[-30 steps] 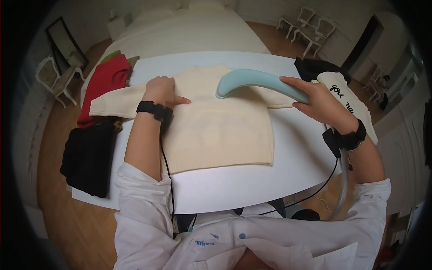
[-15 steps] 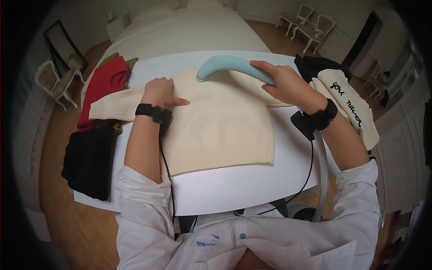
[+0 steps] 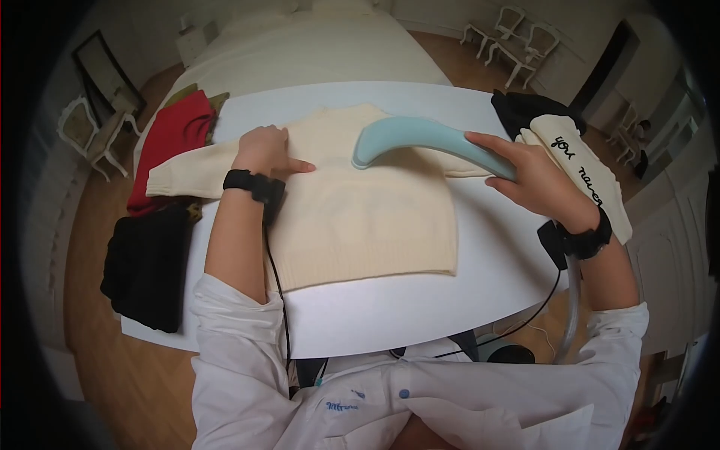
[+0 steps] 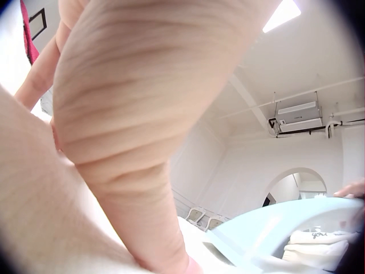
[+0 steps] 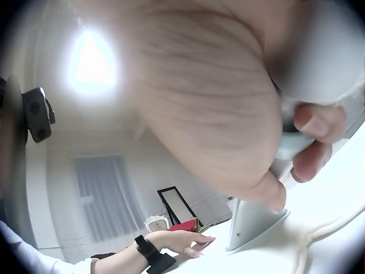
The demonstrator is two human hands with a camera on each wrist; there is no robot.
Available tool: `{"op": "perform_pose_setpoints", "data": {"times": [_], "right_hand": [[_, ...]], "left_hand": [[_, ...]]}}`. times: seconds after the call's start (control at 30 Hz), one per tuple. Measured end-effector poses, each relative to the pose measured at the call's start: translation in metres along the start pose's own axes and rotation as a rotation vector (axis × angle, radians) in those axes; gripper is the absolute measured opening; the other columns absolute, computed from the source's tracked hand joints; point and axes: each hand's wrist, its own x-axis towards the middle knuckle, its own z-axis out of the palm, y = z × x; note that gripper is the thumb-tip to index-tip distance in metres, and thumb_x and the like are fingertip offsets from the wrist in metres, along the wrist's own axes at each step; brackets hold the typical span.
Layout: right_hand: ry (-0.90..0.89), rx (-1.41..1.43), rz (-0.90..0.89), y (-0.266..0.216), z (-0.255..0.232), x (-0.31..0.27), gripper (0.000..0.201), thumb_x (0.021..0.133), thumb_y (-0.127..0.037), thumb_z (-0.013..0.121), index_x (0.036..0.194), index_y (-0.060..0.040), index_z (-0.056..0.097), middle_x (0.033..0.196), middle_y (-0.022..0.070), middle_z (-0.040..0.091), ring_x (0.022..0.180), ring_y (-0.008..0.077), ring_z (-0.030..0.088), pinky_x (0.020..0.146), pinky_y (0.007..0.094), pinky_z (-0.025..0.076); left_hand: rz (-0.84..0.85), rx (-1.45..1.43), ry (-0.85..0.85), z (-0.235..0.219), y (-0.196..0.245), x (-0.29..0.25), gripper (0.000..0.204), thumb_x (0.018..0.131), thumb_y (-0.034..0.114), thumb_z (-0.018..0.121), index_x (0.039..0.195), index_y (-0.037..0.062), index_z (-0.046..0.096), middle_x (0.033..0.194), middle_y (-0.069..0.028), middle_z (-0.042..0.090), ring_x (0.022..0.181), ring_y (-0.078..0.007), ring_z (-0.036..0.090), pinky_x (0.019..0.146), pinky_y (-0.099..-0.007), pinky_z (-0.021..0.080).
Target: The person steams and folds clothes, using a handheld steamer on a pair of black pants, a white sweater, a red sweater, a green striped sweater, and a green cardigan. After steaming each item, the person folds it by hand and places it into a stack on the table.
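A cream knitted sweater lies spread out with its ribbed hem toward me. Near its left shoulder my left hand rests on the knit, thumb stretched out to the right; the right wrist view shows the fingers of this left hand extended. My right hand grips the handle of a light blue garment steamer. The steamer's head is over the upper chest of the sweater, close to the cloth. In the left wrist view the steamer shows just beyond my left thumb.
The white table carries a red garment and a folded black one on the left. Folded cream clothing with black lettering lies on the right, beside a black garment. A grey hose hangs below my right wrist.
The steamer went up and left across the sweater's top, then came back right and down to nearly where it was. My left hand has stayed in place.
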Motion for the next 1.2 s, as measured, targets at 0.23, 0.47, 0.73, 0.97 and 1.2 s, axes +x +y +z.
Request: {"op": "perform_pose_setpoints", "data": {"times": [0.23,0.47,0.73,0.97,1.2], "right_hand": [[-0.098,-0.08,0.094,-0.008,-0.028,-0.047,0.07,0.086,0.003,0.075,0.151,-0.0146,0.054,0.119,0.0162,0.073,0.101,0.0336,0.072,0.091,0.0397,0.056],[-0.085,0.042,-0.054,-0.009,-0.005,-0.01,0.074,0.083,0.006,0.076,0.151,-0.0116,0.054,0.13,0.0159,0.07,0.108,0.0332,0.07,0.096,0.0405,0.054],[-0.054,0.036,-0.124,-0.03,0.051,0.072,0.072,0.087,0.001,0.073,0.153,-0.0143,0.05,0.119,0.0189,0.071,0.104,0.0371,0.069,0.092,0.0433,0.054],[-0.012,0.036,-0.194,-0.033,0.069,0.094,0.073,0.086,0.001,0.073,0.153,-0.0162,0.05,0.109,0.0198,0.071,0.098,0.0377,0.069,0.09,0.0451,0.054],[-0.139,-0.013,-0.126,-0.024,0.008,0.032,0.075,0.084,0.003,0.075,0.153,-0.0166,0.052,0.116,0.0183,0.072,0.102,0.0352,0.07,0.091,0.0416,0.055]], "left_hand": [[-0.034,-0.165,-0.045,0.005,-0.02,0.012,0.055,0.085,0.05,0.076,0.111,0.0011,0.074,0.109,-0.019,0.075,0.105,-0.0381,0.07,0.091,-0.0442,0.056],[-0.123,-0.295,0.262,0.041,-0.066,0.031,0.028,0.088,0.021,0.073,0.111,0.0055,0.076,0.11,-0.0189,0.075,0.107,-0.04,0.069,0.095,-0.0458,0.056],[-0.113,-0.523,0.185,0.027,-0.073,0.017,0.036,0.084,0.017,0.08,0.118,0.0047,0.076,0.11,-0.0197,0.076,0.104,-0.036,0.073,0.094,-0.0412,0.057],[-0.141,-0.58,0.216,0.026,-0.07,0.012,0.037,0.082,0.016,0.081,0.117,0.0053,0.077,0.105,-0.0196,0.078,0.1,-0.0343,0.075,0.093,-0.039,0.057],[-0.193,-0.612,0.194,0.024,-0.072,0.011,0.036,0.083,0.019,0.08,0.116,0.0026,0.077,0.106,-0.0215,0.077,0.102,-0.0339,0.075,0.094,-0.0389,0.057]]}}
